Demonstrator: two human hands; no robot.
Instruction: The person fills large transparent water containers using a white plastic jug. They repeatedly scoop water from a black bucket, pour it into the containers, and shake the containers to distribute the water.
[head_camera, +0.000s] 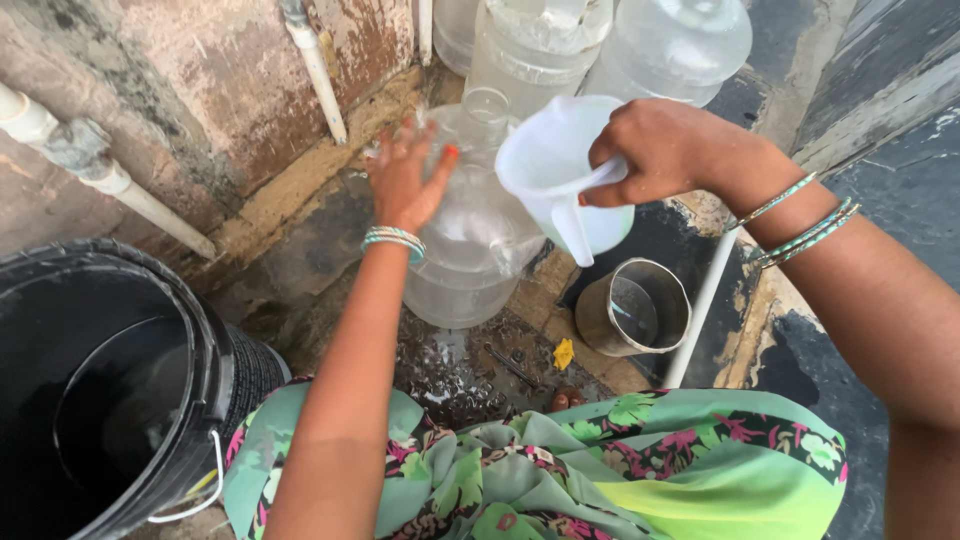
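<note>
- Right hand (655, 150): fingers curled tight round the handle of a white plastic jug (560, 175), which is tipped over the neck of the clear water jar (470, 230).
- Left hand (405, 180): fingers spread, palm pressed flat on the jar's shoulder.
- Clear water jar: stands upright on the wet floor (450, 365), close to the wall (200, 100).
- Steel cup (633, 308): on the floor just right of the jar, lying tilted.
- Black bucket (110, 390): well left of the jar, dark inside.
- More clear jars (610, 40): behind the jar, against the wall.
- White pipes (310, 60): on the wall, left of the jar.
</note>
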